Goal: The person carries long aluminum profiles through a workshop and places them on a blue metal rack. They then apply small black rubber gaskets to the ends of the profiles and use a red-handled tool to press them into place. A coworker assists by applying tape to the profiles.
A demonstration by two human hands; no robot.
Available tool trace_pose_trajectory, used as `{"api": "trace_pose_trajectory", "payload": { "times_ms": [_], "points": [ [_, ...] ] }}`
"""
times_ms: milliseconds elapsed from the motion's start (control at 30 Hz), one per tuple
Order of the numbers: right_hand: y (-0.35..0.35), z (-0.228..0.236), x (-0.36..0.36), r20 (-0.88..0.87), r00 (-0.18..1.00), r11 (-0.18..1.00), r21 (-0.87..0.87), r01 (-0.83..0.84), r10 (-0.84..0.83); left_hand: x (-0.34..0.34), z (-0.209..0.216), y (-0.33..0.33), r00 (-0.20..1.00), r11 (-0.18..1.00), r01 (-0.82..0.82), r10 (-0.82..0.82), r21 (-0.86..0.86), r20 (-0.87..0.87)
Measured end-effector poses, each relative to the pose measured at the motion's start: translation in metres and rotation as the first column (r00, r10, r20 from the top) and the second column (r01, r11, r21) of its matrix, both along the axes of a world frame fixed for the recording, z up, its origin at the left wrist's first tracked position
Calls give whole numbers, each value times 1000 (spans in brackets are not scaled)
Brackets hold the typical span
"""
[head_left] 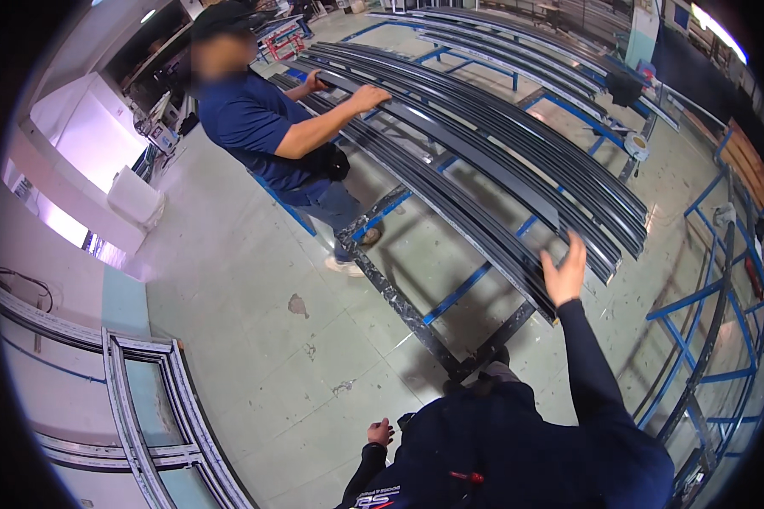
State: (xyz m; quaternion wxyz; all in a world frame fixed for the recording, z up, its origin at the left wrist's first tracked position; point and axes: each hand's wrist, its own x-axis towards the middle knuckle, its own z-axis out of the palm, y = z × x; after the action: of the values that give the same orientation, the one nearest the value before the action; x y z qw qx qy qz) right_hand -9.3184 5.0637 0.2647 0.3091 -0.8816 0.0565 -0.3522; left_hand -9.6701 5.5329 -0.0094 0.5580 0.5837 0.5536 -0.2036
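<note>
My right hand (566, 273) is stretched out over the near ends of long dark metal profiles, its thumb and fingers spread. It is close to the end of a wide flat grey profile (484, 165), with nothing visible in its grasp. Whether it touches the metal I cannot tell. A narrower dark profile (492, 233) lies just left of it. Low by my side hangs my left hand (380, 433), holding nothing I can see, its fingers loosely bent. Across the rack, a co-worker in a dark blue shirt has both hands (369, 98) on the far part of the flat profile.
A blue and black metal rack (458, 293) carries the profiles. More profiles (518, 72) lie on another rack behind. Blue frames (696, 297) stand at right, with a tape roll (636, 146) beyond. White-edged window frames (136, 407) lean at lower left.
</note>
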Motion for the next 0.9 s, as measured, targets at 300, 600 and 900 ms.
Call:
{"api": "trace_pose_trajectory", "payload": {
  "times_ms": [300,600,900],
  "points": [
    [-30,-143,-83,-594,783,981,-61,185,-185,27,-26,4,975,968,210,-217,141,40],
    [-55,-153,-83,-741,644,981,-173,90,-190,74,-20,-33,961,989,58,-93,139,261],
    [-45,-128,-67,-632,758,979,-197,44,-162,-26,-28,-33,998,999,9,-12,52,58]
  ]
}}
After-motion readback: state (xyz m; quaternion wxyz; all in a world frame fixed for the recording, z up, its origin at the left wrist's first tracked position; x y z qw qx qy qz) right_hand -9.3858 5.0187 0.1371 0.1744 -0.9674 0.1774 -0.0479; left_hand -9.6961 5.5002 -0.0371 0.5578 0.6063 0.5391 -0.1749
